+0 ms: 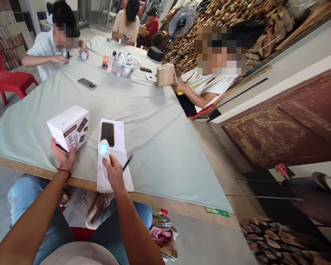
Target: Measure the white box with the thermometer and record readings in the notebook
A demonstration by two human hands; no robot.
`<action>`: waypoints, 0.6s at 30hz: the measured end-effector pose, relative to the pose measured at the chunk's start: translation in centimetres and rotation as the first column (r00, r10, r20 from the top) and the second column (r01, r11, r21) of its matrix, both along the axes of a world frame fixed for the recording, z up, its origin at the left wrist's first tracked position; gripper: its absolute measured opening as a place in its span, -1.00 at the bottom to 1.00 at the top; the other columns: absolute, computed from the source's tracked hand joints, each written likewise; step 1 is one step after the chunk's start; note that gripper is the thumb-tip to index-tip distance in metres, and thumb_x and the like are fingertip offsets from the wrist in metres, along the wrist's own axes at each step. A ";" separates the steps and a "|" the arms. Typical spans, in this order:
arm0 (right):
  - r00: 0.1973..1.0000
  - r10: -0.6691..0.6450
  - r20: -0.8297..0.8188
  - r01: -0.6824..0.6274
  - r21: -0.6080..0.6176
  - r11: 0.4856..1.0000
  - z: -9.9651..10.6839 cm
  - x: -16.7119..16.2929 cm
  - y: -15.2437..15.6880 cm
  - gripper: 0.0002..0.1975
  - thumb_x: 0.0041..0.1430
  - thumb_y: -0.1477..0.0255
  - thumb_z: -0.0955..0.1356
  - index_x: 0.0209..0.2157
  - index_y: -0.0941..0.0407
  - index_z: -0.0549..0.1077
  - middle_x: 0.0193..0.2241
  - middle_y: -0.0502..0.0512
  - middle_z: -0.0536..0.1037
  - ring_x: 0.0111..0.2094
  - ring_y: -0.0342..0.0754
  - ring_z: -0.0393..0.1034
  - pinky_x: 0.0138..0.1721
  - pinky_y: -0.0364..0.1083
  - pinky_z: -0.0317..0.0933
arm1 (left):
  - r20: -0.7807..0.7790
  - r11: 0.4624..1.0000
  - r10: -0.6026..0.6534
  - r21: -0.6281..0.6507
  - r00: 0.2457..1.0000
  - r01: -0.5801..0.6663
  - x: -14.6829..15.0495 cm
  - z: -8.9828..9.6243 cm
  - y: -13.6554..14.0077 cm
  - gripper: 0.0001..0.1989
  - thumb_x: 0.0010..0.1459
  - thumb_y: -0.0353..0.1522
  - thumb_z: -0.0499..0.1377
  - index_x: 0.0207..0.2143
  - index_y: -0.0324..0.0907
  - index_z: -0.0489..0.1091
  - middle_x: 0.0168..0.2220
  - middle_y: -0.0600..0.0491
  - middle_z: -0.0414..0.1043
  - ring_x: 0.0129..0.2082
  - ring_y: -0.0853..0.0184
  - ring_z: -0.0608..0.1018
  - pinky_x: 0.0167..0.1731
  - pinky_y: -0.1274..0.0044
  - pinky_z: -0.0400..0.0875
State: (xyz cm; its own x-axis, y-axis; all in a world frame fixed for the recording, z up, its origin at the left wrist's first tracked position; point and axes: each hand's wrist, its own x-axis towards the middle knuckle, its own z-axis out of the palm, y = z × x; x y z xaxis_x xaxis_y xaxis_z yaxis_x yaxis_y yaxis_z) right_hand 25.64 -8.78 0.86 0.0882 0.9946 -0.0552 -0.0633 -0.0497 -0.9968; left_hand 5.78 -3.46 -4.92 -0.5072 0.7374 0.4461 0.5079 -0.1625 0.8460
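Observation:
My left hand [64, 154] grips a white cardboard box [68, 127] by its lower end, tilted over the cloth. Brown bar pictures and lettering are printed on the box. In my right hand [114, 171] is a white handheld infrared thermometer [104, 150] with a lit blue screen, my fingers wrapped round its handle. Under it lies an open notebook [120, 156] with writing on the lower page. A dark-screened phone [107, 133] in an orange-brown case rests on the upper page. Beside my right hand a black pen [127, 162] lies across the notebook's edge.
A pale green cloth [160, 154] covers the table. Farther back are a phone [87, 83], a clear basin [125, 66] of bottles, an orange item [105, 62] and a brown carton [165, 75]. Several people sit around the table. A fan [182, 22] stands by a woodpile.

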 end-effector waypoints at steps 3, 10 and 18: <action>0.999 -0.043 0.017 0.043 -0.011 0.999 0.1 1.8 -0.6 -0.59 0.07 0.19 0.34 -0.12 0.15 0.51 -0.27 0.06 0.58 -0.24 0.01 0.43 -0.19 -0.09 0.31 | -0.035 0.991 0.128 -0.032 0.991 -0.129 -0.1 0.3 0.2 0.04 -0.03 -0.15 0.38 0.32 -0.19 -0.18 0.24 -0.28 -0.02 0.25 -0.14 0.13 0.28 -0.03 0.01; 0.949 -0.211 0.233 0.218 -0.003 0.976 -1.8 7.1 0.3 -0.51 0.07 0.10 0.33 -0.09 0.15 0.50 -0.18 0.13 0.60 -0.15 0.08 0.45 -0.15 -0.05 0.30 | -0.221 0.988 0.140 -0.035 0.965 -0.151 0.2 0.7 -0.1 0.09 0.01 -0.15 0.31 0.32 -0.38 -0.32 0.33 -0.41 -0.22 0.34 -0.16 -0.06 0.32 0.00 -0.22; 0.414 -0.268 0.870 0.406 0.087 0.910 -5.8 15.5 3.2 -0.51 0.13 0.24 0.33 0.04 0.21 0.45 -0.10 0.34 0.51 -0.09 0.18 0.34 -0.13 0.03 0.16 | -0.501 0.996 -0.011 0.071 0.865 0.053 1.2 -1.3 -0.7 -0.48 0.09 -0.24 0.21 0.09 -0.22 0.31 0.26 -0.34 0.07 0.34 -0.22 0.06 0.25 -0.12 -0.32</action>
State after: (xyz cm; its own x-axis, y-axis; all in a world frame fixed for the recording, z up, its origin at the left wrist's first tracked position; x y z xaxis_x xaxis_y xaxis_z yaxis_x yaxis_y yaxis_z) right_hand 41.09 -5.54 -4.95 0.4849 0.8638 0.1368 0.7657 -0.3437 -0.5437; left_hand 6.96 -4.12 -6.19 -0.1771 0.7005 0.6913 0.8524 -0.2420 0.4636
